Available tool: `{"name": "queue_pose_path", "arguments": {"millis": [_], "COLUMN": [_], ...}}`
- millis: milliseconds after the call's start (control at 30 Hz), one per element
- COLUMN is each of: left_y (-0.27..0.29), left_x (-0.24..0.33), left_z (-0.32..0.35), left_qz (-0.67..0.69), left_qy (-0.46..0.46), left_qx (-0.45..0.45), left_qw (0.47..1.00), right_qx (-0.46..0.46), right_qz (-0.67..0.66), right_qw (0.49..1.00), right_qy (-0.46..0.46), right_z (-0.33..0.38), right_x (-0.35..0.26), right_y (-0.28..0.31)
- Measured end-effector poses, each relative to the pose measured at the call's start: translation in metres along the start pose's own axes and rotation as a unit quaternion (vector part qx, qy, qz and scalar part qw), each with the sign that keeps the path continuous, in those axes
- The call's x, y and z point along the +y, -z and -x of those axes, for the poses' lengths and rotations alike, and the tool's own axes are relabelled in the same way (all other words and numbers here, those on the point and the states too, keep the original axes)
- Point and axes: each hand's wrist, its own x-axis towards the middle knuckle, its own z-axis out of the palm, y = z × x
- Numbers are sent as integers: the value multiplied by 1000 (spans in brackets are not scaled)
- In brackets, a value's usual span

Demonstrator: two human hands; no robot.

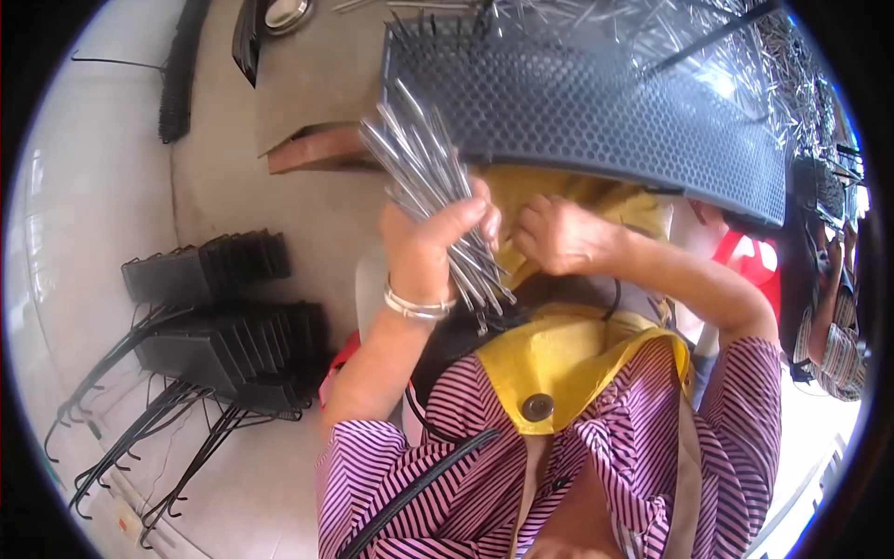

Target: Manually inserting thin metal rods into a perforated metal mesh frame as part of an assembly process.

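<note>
A loose bundle of thin silvery metal rods point(417, 149) slants up and to the left in my left hand point(424, 240). The thumb presses across the bundle, and the rods stick out above and below the grip. Just right of it, apart from the rods, my right hand point(562, 235) is held with its fingers curled closed. Whatever those fingers hold, if anything, is hidden. Both hands are in front of a yellow apron point(545, 363), close to the near edge of a grey perforated panel point(577, 107).
Many shiny metal rods point(745, 56) lie piled at the far right behind the panel. A brown board point(317, 102) with a raised near edge adjoins the panel's left side. Stacked black racks with long hooked wires point(214, 345) stand on the floor at left.
</note>
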Motion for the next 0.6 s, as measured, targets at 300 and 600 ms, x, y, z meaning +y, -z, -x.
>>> {"name": "queue_pose_path", "arguments": {"millis": [300, 600], "left_y": [0, -7], "left_x": [3, 4], "left_z": [4, 4], "left_qz": [-3, 10], "left_qy": [-4, 38], "left_qx": [24, 18], "left_qw": [1000, 999], "right_qx": [360, 604], "right_qz": [-199, -47], "right_qw": [836, 789], "right_qy": [-363, -100], "right_z": [-38, -119], "right_x": [22, 114], "right_y": [82, 57]}}
